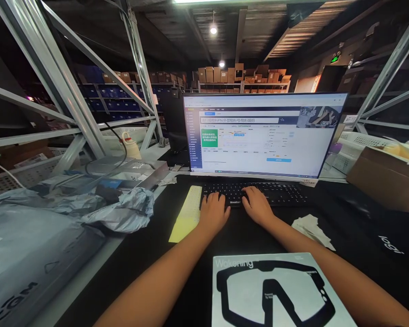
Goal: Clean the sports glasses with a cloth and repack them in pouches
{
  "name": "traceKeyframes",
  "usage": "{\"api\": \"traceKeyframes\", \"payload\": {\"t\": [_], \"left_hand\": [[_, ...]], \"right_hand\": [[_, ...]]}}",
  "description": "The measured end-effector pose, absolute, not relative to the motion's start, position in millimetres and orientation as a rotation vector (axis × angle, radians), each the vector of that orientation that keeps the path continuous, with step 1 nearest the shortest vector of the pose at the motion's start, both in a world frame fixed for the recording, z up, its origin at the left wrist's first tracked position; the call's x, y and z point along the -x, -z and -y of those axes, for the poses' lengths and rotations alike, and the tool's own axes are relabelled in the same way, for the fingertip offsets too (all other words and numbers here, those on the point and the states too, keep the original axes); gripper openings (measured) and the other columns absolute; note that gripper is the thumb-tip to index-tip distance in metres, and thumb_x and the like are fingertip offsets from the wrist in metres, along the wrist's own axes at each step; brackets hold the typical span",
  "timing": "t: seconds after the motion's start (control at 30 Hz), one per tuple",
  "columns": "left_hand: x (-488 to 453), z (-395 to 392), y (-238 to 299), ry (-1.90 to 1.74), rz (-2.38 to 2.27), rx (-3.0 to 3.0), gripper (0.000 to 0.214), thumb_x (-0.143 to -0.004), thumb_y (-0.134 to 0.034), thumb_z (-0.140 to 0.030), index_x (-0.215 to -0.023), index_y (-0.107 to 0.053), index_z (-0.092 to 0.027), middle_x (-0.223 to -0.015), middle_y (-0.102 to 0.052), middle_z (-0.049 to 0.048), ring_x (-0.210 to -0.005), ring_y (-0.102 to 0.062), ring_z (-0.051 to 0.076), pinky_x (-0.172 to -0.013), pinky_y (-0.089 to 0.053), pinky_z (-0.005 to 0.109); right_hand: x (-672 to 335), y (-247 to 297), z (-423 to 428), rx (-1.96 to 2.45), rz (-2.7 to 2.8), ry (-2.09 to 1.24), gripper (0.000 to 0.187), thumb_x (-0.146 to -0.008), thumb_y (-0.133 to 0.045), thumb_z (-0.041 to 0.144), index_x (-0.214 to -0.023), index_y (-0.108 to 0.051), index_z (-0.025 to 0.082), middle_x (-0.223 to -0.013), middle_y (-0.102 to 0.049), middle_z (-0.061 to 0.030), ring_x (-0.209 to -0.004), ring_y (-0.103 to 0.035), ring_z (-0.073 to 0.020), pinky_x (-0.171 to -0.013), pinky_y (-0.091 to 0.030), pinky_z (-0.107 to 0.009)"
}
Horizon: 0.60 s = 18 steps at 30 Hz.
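Both hands rest on a black keyboard (282, 193) in front of a lit monitor (245, 136). My left hand (214, 211) lies over the keyboard's left end, fingers spread on the keys. Over the middle keys is my right hand (257, 204), its fingers stretched and apart. Neither hand holds anything. A yellow sheet of paper (187, 215) lies beside my left hand, partly under the wrist. Between my forearms, close to me, sits a white box (248, 290) printed "Wakening" with a black goggle-like outline.
Grey plastic mailing bags (47, 254) pile up at the left. A crumpled white tissue (313, 230) lies by my right forearm on the black desk mat (368, 254). A dark mouse (356, 206) is farther right, near an open cardboard box (386, 179). Metal shelf posts (57, 68) frame the desk.
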<state>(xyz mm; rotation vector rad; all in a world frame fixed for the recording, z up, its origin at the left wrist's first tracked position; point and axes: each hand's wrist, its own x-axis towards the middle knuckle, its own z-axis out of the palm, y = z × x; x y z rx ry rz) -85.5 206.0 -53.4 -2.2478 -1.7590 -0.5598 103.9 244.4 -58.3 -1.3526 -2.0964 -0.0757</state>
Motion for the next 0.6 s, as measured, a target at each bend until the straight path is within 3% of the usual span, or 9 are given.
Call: {"api": "traceKeyframes", "payload": {"t": [0.33, 0.6], "left_hand": [[85.8, -208.4, 55.8, 0.588, 1.745, 2.261, 0.032, -0.095, -0.057, -0.033, -0.12, -0.06, -0.014, -0.131, -0.059, 0.0176, -0.125, -0.052, 0.033, -0.112, -0.038, 0.052], [86.1, -208.4, 56.2, 0.608, 1.735, 2.258, 0.03, -0.094, -0.058, -0.032, -0.119, -0.061, -0.014, -0.129, -0.06, 0.0177, -0.124, -0.054, 0.033, -0.11, -0.039, 0.053]], "right_hand": [[-104.9, 60.7, -246.3, 1.207, 2.086, 0.062, 0.03, -0.094, -0.044, 0.019, -0.122, -0.057, 0.019, -0.125, -0.06, -0.0122, -0.119, -0.055, -0.0265, -0.105, -0.045, -0.044], [-105.6, 69.0, -255.6, 1.258, 2.087, 0.103, 0.04, -0.088, -0.06, 0.022, -0.128, -0.055, 0.017, -0.133, -0.056, -0.0162, -0.128, -0.05, -0.0323, -0.108, -0.042, -0.053]]}}
